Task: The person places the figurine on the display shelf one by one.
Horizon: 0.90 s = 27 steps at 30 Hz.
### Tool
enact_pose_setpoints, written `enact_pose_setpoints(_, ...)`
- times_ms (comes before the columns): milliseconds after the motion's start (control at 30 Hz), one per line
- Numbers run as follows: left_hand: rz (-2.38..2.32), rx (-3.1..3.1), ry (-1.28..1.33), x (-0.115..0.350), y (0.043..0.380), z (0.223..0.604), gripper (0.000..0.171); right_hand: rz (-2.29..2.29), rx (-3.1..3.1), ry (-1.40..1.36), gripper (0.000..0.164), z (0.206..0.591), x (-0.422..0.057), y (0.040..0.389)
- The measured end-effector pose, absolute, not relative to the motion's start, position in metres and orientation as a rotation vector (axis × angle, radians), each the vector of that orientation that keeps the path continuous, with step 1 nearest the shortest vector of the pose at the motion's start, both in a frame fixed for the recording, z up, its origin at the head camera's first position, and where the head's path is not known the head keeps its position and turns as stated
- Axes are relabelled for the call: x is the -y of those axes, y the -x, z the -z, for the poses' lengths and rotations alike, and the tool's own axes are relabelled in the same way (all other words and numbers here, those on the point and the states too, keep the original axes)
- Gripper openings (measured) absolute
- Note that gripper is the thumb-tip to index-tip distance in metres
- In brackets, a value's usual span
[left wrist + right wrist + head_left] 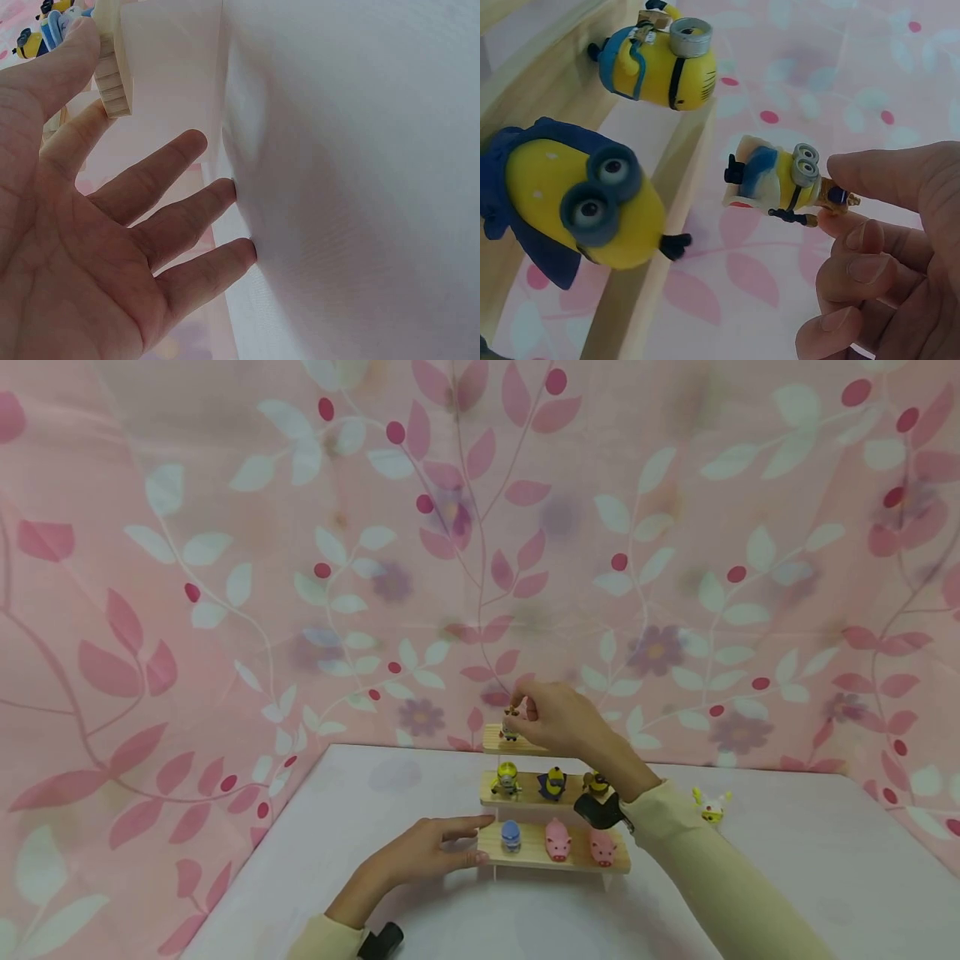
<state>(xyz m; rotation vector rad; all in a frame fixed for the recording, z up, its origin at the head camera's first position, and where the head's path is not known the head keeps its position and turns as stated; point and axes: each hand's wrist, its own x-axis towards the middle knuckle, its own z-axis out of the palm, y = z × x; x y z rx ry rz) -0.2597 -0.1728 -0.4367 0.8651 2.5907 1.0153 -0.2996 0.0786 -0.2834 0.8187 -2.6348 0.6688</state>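
My right hand (561, 717) is at the top tier of a three-tier wooden display shelf (534, 853). Its thumb and forefinger pinch a small crowned minion figurine (784, 176) by the head end; in the right wrist view the figurine has a white robe and two silver goggles. Low on the left, my left hand (429, 855) holds the end of the bottom tier between thumb and forefinger. Its other fingers (161, 169) are spread, with tips down by the white tabletop.
The middle tier carries a green-goggled figurine (507, 779), a blue-caped minion (553, 783) and another minion (597, 782). Below stand a blue figurine (511, 836) and two pink pigs (557, 840). A white-and-yellow figurine (711, 807) sits on the table (300, 835) at right. Floral cloth hangs behind.
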Motion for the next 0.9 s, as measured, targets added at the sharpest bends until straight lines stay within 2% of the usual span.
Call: enact_pose_setpoints(900, -1.030, -2.579, -0.878, 0.173, 0.260, 0.438, 0.057, -0.628, 2.714, -0.750, 0.019, 0.295, -0.068, 0.310)
